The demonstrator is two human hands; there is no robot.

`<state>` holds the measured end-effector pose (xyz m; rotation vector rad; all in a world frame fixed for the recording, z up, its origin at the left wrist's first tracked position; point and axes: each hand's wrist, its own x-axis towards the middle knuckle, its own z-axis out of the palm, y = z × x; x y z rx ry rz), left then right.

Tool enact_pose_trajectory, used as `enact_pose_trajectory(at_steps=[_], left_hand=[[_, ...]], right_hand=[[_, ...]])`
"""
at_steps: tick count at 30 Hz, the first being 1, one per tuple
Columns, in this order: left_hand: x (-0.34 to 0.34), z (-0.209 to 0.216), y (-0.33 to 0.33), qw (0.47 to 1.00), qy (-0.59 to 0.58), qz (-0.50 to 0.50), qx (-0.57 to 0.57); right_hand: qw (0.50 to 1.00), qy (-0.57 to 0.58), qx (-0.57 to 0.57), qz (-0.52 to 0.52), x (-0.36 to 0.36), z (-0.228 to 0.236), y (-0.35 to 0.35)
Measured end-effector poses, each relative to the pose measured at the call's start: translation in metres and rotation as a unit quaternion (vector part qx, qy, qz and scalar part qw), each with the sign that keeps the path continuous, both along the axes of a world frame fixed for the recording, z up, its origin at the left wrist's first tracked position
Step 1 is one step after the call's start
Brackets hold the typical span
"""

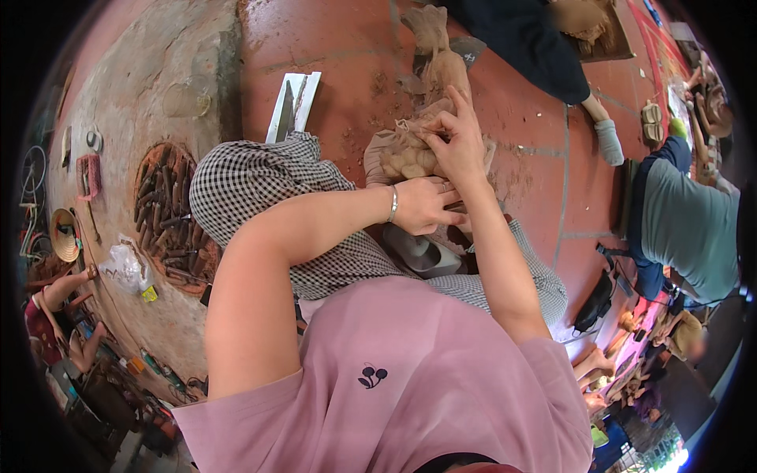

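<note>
A long, tan, knobbly piece that looks like carved wood [410, 162] lies on the floor in front of me, with rounded lumps at its near end. My left hand [426, 205] rests against this near end, fingers bent, a silver bangle on its wrist. What its fingertips hold, if anything, is hidden. Just above, my right hand [457, 138] bends over the lumps. Its thumb and index finger are pinched together at the surface, while other fingers stretch forward. Anything in that pinch is too small to name. Below my hands sits a grey, rounded object [422, 252] between my legs.
A white channel-shaped holder [292, 106] with a dark long tool stands beyond my left knee. Further left, a round basket [165, 213] holds several dark sticks or tool handles. A clear plastic bag [126, 268] lies nearby. Other people sit at the right, one in grey-green [686, 221].
</note>
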<state>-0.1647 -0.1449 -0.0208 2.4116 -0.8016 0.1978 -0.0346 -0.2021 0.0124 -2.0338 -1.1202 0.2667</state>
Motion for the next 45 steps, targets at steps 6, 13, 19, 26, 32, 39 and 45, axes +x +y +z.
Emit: enact_pose_trajectory(at_steps=[6,13,19,26,32,39,45], left_hand=[[-0.001,0.01,-0.001,0.999,-0.04,0.015,-0.021],[-0.001,0.006,-0.001,0.999,-0.029,0.01,-0.039],[0.001,0.014,0.001,0.999,-0.031,0.008,-0.042],[0.0,0.009,0.0,0.998,-0.026,0.0,-0.056],[0.001,0.012,-0.001,0.997,-0.029,0.007,-0.073],[0.0,0.009,0.0,0.999,-0.02,-0.005,-0.045],[0.005,0.018,0.0,0.998,-0.014,-0.005,-0.053]], right_hand=[[0.959,-0.191,-0.113,0.174,0.014,0.036,0.035],[0.921,-0.093,-0.104,0.363,0.041,0.028,0.053],[0.892,0.095,-0.166,0.409,0.038,0.018,0.062],[0.898,0.03,-0.204,0.389,0.042,0.031,0.06],[0.9,0.014,-0.187,0.394,0.047,0.036,0.053],[0.898,-0.195,-0.211,0.333,0.006,0.035,0.059],[0.887,-0.04,-0.254,0.383,0.035,0.045,0.06]])
